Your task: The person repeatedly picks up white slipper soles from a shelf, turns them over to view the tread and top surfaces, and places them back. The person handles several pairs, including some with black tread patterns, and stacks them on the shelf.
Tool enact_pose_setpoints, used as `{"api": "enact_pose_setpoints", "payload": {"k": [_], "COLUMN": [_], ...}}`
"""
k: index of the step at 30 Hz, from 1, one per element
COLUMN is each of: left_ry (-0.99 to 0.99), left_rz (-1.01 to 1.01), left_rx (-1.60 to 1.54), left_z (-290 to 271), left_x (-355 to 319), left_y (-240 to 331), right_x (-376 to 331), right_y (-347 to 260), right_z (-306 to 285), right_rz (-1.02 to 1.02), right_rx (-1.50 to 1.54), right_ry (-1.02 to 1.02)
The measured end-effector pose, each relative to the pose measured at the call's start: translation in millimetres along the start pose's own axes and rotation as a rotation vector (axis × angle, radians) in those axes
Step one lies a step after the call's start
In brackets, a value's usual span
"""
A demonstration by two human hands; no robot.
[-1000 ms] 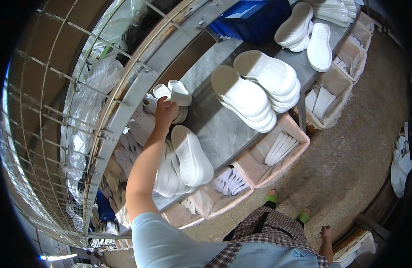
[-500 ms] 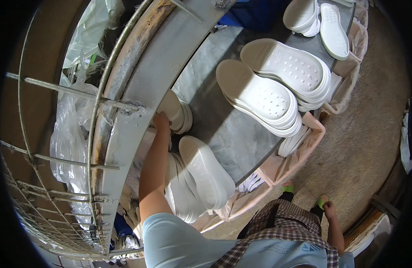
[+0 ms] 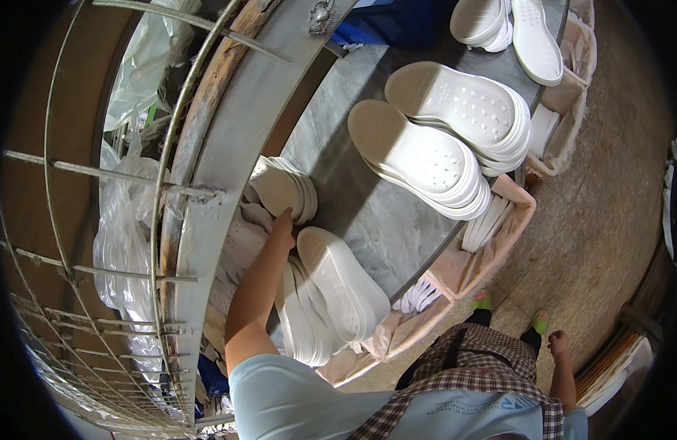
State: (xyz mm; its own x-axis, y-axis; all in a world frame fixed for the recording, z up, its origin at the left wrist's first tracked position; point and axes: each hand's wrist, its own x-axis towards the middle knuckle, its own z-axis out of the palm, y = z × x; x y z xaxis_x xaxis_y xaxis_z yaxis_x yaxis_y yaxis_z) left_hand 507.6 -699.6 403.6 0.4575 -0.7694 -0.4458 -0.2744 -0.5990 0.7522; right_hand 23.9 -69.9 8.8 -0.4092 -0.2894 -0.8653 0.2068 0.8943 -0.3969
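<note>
Bright, even daylight; soft shadows, sharp centre, fisheye bending, dark rim.

Clear plastic bags point(image 3: 122, 220), crumpled and glossy, sit stuffed behind the wire rack at my left, with another pale bag point(image 3: 144, 66) higher up near the top of it. A blue box point(image 3: 390, 26) stands at the bench's far end. No labels, signs or screens.

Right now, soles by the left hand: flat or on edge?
On edge. The sole stack at the left hand shows its thin rims fanned side by side, unlike the flat stacks on the table.
</note>
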Motion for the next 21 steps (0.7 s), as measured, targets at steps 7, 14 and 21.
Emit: {"api": "enact_pose_setpoints", "payload": {"k": [7,14,21], "left_ry": [-0.295,-0.073,-0.27], "left_rz": [-0.06,0.041,0.034], "left_rx": [-0.314,-0.527,-0.81], "left_z": [7,36,26], "left_x": [15,11,-73], "left_y": [1,18,59], "right_x": [-3,-5,-45], "right_y": [2,-26,-151], "right_z": [16,28,18], "right_rz": [-0.01,-0.172,-0.359], "right_rx": [-0.058,-0.142,-0.087], "right_ry": [-0.029,0.013,-0.105]}}
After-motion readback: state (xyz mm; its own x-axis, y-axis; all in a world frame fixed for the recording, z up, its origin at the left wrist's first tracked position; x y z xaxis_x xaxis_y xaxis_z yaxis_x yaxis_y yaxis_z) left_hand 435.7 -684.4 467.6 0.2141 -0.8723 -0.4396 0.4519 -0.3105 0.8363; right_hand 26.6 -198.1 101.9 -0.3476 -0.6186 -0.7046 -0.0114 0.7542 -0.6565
